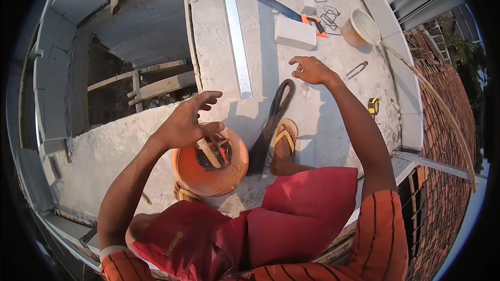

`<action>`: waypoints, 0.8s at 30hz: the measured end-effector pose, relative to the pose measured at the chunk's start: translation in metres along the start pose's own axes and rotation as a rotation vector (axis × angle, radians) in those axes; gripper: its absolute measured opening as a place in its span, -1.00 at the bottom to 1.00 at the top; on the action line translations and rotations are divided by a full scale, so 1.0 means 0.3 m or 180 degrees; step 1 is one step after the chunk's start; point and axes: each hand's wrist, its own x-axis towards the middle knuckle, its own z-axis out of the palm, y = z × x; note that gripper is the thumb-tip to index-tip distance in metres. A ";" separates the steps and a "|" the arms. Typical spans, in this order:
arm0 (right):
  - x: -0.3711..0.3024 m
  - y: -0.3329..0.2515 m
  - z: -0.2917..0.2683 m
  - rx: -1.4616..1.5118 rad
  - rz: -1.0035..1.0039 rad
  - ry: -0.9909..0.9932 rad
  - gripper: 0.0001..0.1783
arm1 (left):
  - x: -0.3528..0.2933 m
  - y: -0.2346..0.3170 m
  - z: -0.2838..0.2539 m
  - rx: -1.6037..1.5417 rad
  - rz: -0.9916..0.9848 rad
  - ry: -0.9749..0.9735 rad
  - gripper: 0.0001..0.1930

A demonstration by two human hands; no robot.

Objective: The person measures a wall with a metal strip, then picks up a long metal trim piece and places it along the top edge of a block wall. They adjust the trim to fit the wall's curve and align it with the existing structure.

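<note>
My left hand (185,120) is held over an orange bucket (186,181) between my feet, thumb and fingers apart with nothing in them. Inside the bucket are several tools, among them one with a pale wooden handle (208,153); the rest are partly hidden. My right hand (311,69) hovers over the concrete floor, empty, fingers loosely bent and apart. Just below and left of it lies a looped bundle of thin dark wire (274,119), its loose ends beside the bucket. Pincers (357,69) rest on the floor to the right of that hand.
A handsaw (271,3) lies against a white block (295,33), near bent wire stirrups (329,16). Farther right stand a second bucket (360,28) and a tape measure (373,106). A metal bar (237,36) runs lengthwise. At left gapes a floor opening with wooden planks (161,87).
</note>
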 end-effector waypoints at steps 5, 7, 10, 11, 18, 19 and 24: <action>0.389 0.594 0.128 -0.0013 0.0609 0.1450 -0.68 | 0.574 -0.099 -0.019 -0.0972 -0.0280 0.1781 0.06; 0.488 0.701 0.128 0.0131 0.0943 0.1786 -0.71 | 0.741 -0.087 -0.027 -0.1651 -0.0365 0.2122 0.18; 0.617 0.902 0.165 -0.0009 0.1083 0.2078 -0.64 | 0.872 -0.122 0.024 -0.1880 -0.0431 0.2133 0.11; 0.656 0.952 0.152 -0.0139 0.1159 0.1996 -0.58 | 0.882 -0.136 0.020 -0.1756 -0.0562 0.2016 0.02; 0.855 1.054 0.153 -0.1663 0.1543 0.0999 -0.35 | 0.838 -0.108 -0.015 -0.1737 -0.0682 0.2041 -0.21; 0.863 1.047 0.142 -0.1620 0.1698 0.0974 -0.43 | 0.842 -0.116 -0.019 -0.1739 -0.0713 0.2034 -0.21; 0.720 1.046 0.110 -0.2129 0.1037 0.1452 -0.70 | 0.835 -0.117 -0.047 -0.1574 -0.0756 0.1689 -0.28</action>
